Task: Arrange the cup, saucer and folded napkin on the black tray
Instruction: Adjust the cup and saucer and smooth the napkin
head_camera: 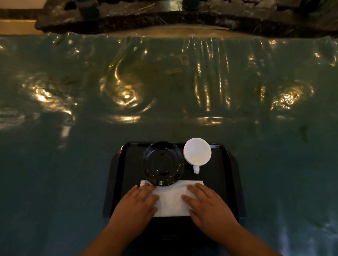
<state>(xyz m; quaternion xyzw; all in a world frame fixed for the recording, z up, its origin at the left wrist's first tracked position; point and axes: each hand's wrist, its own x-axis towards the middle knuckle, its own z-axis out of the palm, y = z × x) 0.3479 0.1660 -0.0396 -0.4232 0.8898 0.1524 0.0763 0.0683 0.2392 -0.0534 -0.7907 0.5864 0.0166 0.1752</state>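
Observation:
A black tray (229, 175) lies on the table near me. On its far half sits a black saucer (163, 163), and to its right stands a white cup (197, 150) with its handle pointing towards me. A white folded napkin (171, 202) lies on the near half of the tray, its far edge tucked under the saucer's rim. My left hand (138, 205) rests flat on the napkin's left end. My right hand (207, 201) lies flat on its right end. Both hands have fingers spread and grip nothing.
The table (161, 88) is covered with a glossy, wrinkled teal sheet that reflects lamps. Beyond its far edge runs a dark stone planter (157, 11) with pebbles and plants.

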